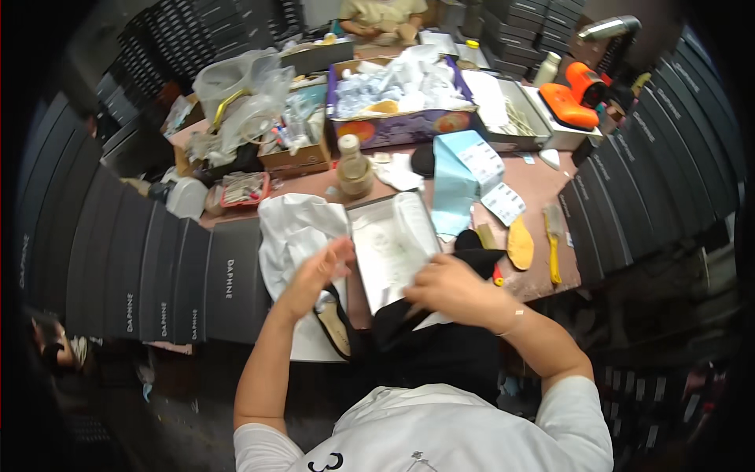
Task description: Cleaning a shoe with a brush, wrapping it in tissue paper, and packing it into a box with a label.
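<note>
Shoe packing at mid-stage: box lined, shoes not yet in.

The open shoe box sits on the desk with white tissue paper spilling over its left side. The left hand pinches the tissue, fingers closed on it; the right hand grips a black cloth bag at the box's near corner. A dark shoe lies below the left hand, outside the box.
</note>
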`<state>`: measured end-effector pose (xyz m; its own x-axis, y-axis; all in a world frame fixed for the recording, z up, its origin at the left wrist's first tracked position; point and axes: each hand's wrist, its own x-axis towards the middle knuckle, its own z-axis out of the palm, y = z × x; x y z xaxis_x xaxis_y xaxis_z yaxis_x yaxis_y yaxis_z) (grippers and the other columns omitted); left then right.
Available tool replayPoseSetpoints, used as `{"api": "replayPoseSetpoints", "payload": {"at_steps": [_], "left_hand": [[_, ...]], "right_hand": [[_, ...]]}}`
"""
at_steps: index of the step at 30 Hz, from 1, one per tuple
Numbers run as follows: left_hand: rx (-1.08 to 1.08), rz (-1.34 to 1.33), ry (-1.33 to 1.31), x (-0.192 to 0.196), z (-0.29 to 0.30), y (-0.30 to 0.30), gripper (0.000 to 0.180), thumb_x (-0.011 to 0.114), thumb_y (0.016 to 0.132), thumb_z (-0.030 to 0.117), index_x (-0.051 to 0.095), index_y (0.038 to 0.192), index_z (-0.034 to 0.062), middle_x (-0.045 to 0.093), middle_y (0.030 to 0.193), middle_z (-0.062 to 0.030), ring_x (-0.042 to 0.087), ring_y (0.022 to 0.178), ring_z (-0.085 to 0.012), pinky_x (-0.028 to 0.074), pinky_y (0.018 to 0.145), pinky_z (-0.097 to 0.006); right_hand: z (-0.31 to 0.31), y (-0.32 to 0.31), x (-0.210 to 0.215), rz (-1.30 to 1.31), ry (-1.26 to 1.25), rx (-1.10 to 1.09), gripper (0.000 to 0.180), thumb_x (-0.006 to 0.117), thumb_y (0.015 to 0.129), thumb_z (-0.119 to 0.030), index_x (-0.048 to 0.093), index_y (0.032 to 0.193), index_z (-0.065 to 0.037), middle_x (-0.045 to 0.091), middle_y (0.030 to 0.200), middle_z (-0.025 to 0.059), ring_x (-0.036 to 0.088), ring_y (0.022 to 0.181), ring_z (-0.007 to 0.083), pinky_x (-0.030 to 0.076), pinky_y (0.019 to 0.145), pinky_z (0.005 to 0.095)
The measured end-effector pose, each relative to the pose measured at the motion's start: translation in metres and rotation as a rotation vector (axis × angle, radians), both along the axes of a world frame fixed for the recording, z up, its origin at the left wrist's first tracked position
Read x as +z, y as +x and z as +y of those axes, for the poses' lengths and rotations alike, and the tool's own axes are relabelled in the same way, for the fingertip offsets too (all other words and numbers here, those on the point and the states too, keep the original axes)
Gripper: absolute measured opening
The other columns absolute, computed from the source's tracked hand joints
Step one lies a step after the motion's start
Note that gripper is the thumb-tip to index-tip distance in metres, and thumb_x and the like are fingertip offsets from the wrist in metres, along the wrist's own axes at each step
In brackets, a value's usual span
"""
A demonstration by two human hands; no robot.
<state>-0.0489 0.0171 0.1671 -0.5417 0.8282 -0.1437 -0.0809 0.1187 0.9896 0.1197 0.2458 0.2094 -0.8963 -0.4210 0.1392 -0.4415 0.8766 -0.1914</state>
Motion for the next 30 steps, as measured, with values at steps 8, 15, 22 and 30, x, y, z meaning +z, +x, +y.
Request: {"api": "replayPoseSetpoints", "payload": {"at_steps": [8,15,22,30], "left_hand": [[0.115,-0.947,0.333,-0.026,0.008,0.076,0.065,0.047,0.094,0.051,0.045,0.133,-0.0009,0.055,0.127,-0.0200,0.064,0.100,-0.0306,0.055,0.086,-0.041],[0.252,-0.991,0.398,-0.015,0.047,0.084,0.061,0.040,0.093,0.045,0.046,0.128,-0.0050,0.057,0.121,-0.0189,0.066,0.084,-0.0257,0.056,0.075,-0.036],[0.419,-1.017,0.205,-0.040,0.048,0.072,0.061,0.042,0.093,0.046,0.055,0.116,-0.0086,0.066,0.092,-0.0178,0.066,0.075,-0.0275,0.055,0.073,-0.035],[0.402,-0.927,0.255,-0.041,0.050,0.077,0.046,0.047,0.097,0.028,0.045,0.136,0.0027,0.063,0.086,-0.0124,0.063,0.076,-0.0227,0.054,0.071,-0.034]], "right_hand": [[-0.017,-0.020,-0.009,0.456,-0.367,-0.218,0.050,0.072,0.076,-0.019,0.057,0.122,-0.008,0.053,0.125,0.0113,0.050,0.121,0.0291,0.032,0.106,0.0523],[0.020,-0.034,-0.069,0.093,-0.228,-0.620,0.062,0.070,0.081,-0.022,0.045,0.135,-0.002,0.040,0.137,0.0282,0.042,0.126,0.0410,0.033,0.104,0.0535],[-0.049,-0.031,-0.186,-0.124,-0.124,-0.143,0.030,0.055,0.090,-0.025,0.065,0.104,0.000,0.052,0.122,0.0263,0.047,0.117,0.0426,0.043,0.093,0.0480],[0.125,0.045,-0.101,-0.020,-0.435,-1.029,0.018,0.064,0.081,-0.017,0.064,0.090,-0.001,0.066,0.085,0.0205,0.064,0.081,0.0401,0.051,0.071,0.0454]]}}
